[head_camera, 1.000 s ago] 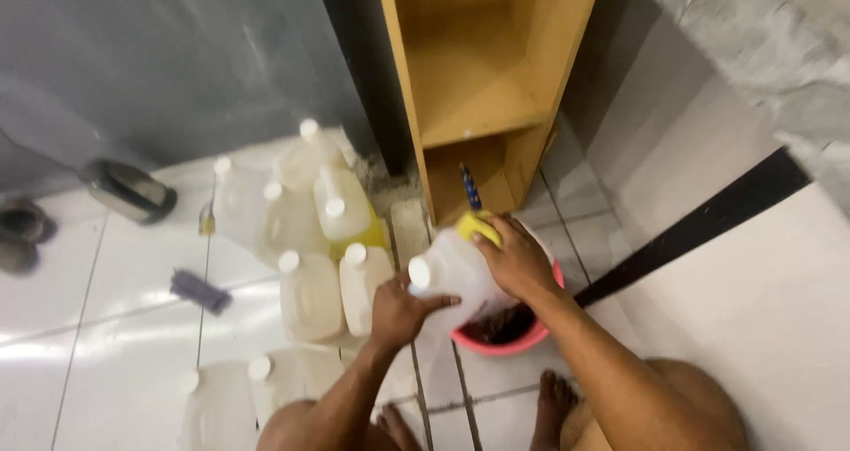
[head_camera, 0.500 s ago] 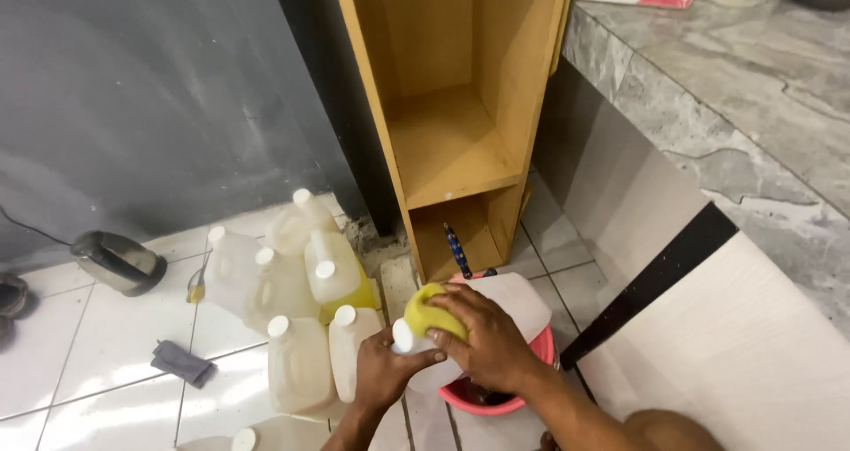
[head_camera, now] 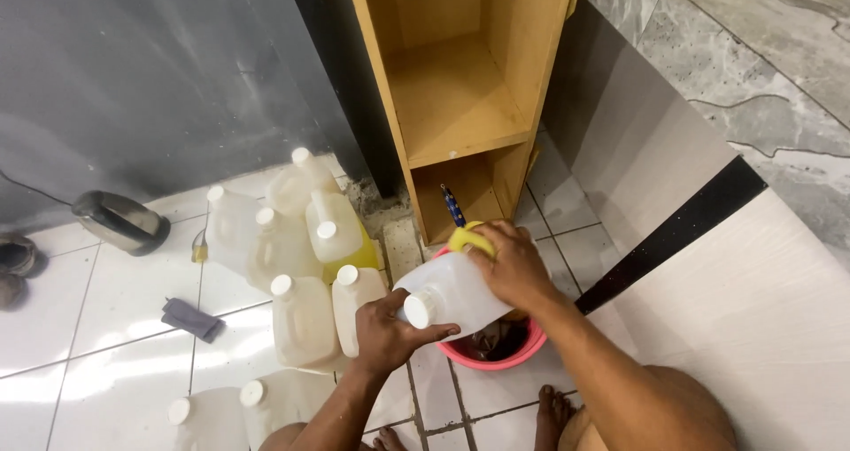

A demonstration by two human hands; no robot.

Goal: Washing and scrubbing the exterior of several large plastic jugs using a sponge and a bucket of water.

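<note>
White tiled floor point(head_camera: 124, 327): translucent white plastic jug point(head_camera: 456, 290) gripped at its capped neck by left hand point(head_camera: 385, 331), over pink round basin point(head_camera: 505, 349); yellow sponge point(head_camera: 469, 237) pressed on it by closed right hand point(head_camera: 512, 265).

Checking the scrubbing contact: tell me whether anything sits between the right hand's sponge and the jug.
Nothing visible does. The right hand presses the yellow sponge straight onto the white jug, which the left hand grips near the capped neck, over the pink basin.
</note>
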